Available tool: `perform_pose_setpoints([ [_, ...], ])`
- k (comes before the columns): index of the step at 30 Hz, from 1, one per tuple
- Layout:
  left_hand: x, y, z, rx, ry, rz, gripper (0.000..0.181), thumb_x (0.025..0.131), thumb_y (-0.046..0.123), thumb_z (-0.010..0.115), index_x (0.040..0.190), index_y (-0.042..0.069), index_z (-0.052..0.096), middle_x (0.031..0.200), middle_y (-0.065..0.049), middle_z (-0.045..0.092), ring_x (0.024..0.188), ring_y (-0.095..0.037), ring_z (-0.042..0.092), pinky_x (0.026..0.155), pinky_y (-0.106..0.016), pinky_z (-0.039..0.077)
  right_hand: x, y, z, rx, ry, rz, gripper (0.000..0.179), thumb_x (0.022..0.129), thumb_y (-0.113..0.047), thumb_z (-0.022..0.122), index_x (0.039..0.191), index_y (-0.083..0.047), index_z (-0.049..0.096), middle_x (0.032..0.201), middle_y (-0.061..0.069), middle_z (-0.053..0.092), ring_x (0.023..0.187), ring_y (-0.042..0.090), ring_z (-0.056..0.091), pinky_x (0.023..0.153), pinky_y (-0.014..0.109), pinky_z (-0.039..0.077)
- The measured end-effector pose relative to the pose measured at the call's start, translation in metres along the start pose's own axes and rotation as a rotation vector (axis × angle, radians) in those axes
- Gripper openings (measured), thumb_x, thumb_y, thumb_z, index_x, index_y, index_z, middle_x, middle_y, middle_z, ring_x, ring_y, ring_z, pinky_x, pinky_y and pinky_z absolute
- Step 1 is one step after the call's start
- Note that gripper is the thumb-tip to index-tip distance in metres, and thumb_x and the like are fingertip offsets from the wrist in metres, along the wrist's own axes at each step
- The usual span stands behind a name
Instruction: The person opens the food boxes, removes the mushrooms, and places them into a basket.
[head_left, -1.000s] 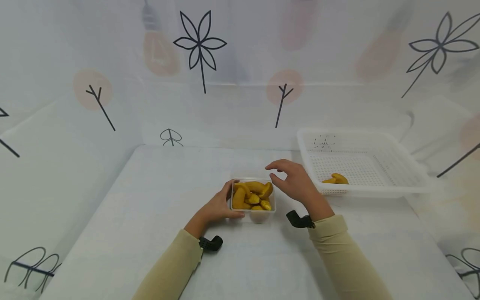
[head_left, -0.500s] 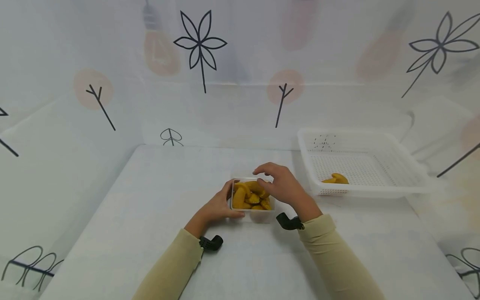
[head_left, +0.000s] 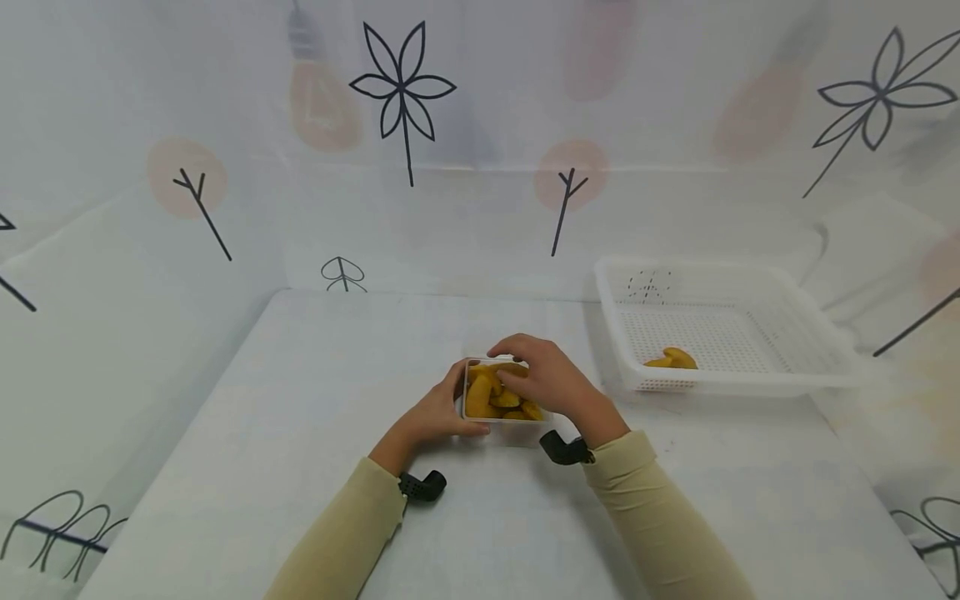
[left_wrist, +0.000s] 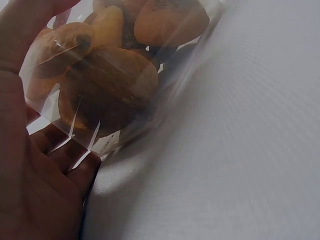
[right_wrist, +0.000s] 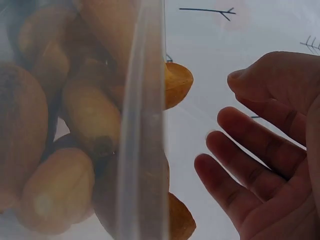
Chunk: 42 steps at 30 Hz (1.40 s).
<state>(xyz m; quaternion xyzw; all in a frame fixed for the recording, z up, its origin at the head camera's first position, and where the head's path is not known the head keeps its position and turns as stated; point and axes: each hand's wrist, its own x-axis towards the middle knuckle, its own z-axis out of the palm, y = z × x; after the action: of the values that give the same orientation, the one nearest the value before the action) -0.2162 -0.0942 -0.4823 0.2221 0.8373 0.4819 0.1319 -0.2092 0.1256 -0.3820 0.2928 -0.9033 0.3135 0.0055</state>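
A small clear plastic box (head_left: pixel 501 422) stands on the white table, filled with plump, smooth yellow pieces (head_left: pixel 480 397); their kind is unclear. My left hand (head_left: pixel 433 415) grips its left side, thumb along the front and fingers behind. In the left wrist view those fingers (left_wrist: pixel 82 175) lie under the clear wall. My right hand (head_left: pixel 553 377) is over the box's right part, hiding some pieces. The right wrist view shows this hand (right_wrist: pixel 275 165) beside the box edge, thumb and fingers apart, holding nothing. Two yellow pieces (right_wrist: pixel 177 82) rise past the rim there.
A white perforated plastic basket (head_left: pixel 750 381) stands at the back right of the table. A few yellow pieces (head_left: pixel 679 358) lie in its front left corner. White cloth (head_left: pixel 480 233) with printed plants hangs behind the table. Each wrist carries a black camera (head_left: pixel 566 448).
My right hand has moved left and slightly down, from beside the box to over its right part. My left hand and the box have stayed put.
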Motion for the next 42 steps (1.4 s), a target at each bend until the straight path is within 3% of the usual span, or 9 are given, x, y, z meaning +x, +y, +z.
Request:
perform_pose_setpoints([
  [14, -0.001, 0.000, 0.000, 0.004, -0.003, 0.003, 0.110, 0.069, 0.046, 0.084, 0.153, 0.025, 0.015, 0.156, 0.002, 0.030, 0.146, -0.018, 0.031, 0.119, -0.043, 0.028, 0.004, -0.004, 0.008, -0.032, -0.103, -0.017, 0.032, 0.092, -0.020, 0.064, 0.123, -0.013, 0.063, 0.125, 0.000, 0.063, 0.107, 0.018, 0.063, 0.094, 0.038, 0.053],
  [27, -0.001, 0.001, -0.001, -0.009, -0.011, 0.031, 0.108, 0.071, 0.041, 0.084, 0.152, 0.026, 0.015, 0.158, 0.004, 0.028, 0.146, -0.017, 0.029, 0.119, -0.041, 0.029, 0.005, -0.006, 0.012, -0.074, -0.149, -0.043, 0.036, 0.092, -0.022, 0.066, 0.127, -0.012, 0.062, 0.128, 0.002, 0.063, 0.113, 0.019, 0.059, 0.099, 0.040, 0.050],
  [33, -0.001, 0.000, -0.001, -0.002, -0.015, 0.027, 0.108, 0.071, 0.041, 0.084, 0.152, 0.026, 0.014, 0.158, 0.003, 0.027, 0.146, -0.017, 0.030, 0.119, -0.042, 0.028, 0.004, -0.007, 0.011, -0.081, -0.134, -0.073, 0.033, 0.092, -0.023, 0.064, 0.124, -0.014, 0.064, 0.125, 0.001, 0.062, 0.108, 0.017, 0.060, 0.093, 0.036, 0.053],
  [42, 0.000, 0.001, 0.000, -0.004, -0.007, 0.013, 0.106, 0.071, 0.038, 0.084, 0.151, 0.027, 0.016, 0.157, 0.001, 0.030, 0.145, -0.019, 0.032, 0.119, -0.044, 0.028, -0.001, -0.009, 0.006, -0.042, -0.104, -0.049, 0.027, 0.093, -0.021, 0.063, 0.119, -0.016, 0.068, 0.117, -0.002, 0.061, 0.102, 0.014, 0.059, 0.088, 0.034, 0.053],
])
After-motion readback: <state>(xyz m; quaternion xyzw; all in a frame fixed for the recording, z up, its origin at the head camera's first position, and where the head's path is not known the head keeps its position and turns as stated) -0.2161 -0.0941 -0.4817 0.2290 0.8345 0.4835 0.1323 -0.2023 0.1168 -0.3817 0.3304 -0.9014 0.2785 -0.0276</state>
